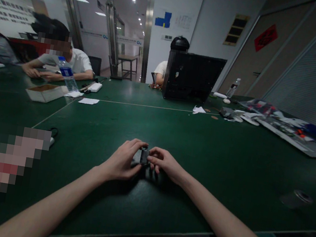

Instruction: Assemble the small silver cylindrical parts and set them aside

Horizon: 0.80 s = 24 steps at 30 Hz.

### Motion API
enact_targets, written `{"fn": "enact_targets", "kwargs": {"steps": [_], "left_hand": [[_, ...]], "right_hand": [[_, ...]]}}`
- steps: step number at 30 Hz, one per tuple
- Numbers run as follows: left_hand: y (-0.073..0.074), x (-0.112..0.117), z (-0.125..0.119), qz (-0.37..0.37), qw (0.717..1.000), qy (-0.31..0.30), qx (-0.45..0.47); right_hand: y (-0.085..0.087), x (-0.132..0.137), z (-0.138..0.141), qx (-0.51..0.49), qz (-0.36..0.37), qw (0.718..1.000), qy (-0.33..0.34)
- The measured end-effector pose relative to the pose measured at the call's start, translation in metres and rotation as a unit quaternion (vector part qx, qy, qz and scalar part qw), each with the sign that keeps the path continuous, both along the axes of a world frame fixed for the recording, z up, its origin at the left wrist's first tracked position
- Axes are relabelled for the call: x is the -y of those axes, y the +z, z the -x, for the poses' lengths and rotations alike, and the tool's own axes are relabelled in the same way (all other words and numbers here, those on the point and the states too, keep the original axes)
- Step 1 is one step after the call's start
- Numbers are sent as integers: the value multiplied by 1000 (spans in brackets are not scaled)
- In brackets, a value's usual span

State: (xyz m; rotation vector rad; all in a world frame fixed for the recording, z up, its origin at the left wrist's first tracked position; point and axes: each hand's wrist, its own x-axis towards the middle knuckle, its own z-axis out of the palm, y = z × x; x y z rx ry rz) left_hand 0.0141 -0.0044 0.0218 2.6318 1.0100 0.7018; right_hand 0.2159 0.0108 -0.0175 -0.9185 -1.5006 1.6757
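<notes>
Both my hands meet over the middle of the dark green table [199, 162]. My left hand [122, 160] is curled, its fingers gripping the left side of a small grey boxy object [143, 156]. My right hand [164, 163] pinches the same object from the right with its fingertips. The object is small and dim, and I cannot make out what it is. It is held just above or on the table top.
A water bottle [66, 75], an open cardboard box [45, 92] and papers [88, 101] lie far left near seated people. A black case [193, 78] stands at the back with a person behind it. Printed sheets [292, 131] cover the right. A round hole [302, 195] sits at right.
</notes>
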Motion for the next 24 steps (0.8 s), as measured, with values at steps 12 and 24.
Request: {"fn": "enact_targets", "kwargs": {"steps": [12,24], "left_hand": [[-8,-2,0,2,1000,-5,7],[-13,-5,2,30,999,-8,6]], "right_hand": [[0,1,1,19,-23,999,11],[-5,1,1,235,-278,931,-31]]}}
